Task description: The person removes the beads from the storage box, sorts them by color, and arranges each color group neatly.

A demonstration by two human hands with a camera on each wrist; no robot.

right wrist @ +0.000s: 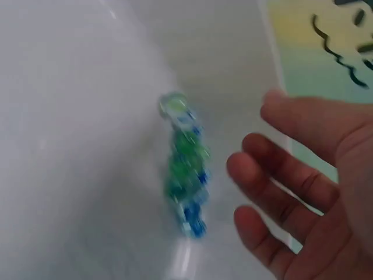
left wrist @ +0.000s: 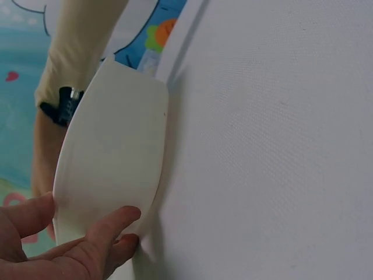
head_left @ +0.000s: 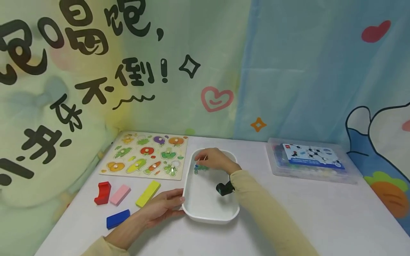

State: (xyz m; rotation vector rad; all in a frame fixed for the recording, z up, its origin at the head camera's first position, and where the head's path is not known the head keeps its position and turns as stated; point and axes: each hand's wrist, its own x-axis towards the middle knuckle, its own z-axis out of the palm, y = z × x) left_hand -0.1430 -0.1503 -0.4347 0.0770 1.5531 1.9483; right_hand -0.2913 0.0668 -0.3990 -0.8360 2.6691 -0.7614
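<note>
Inside the far left part of a white tray lies a small clump of translucent green and blue pieces, like beads, blurred in the right wrist view. My right hand is over this clump. Its fingers are loosely bent and apart from the thumb, with a gap between them and the pieces in the right wrist view. At the tray's near left side, my left hand holds the edge, thumb at the rim and fingers against the outer wall.
Left of the tray are red, pink, yellow and blue blocks. Behind them lies a vegetable puzzle board. A clear plastic case with a label stands at the back right. A printed curtain hangs behind the table.
</note>
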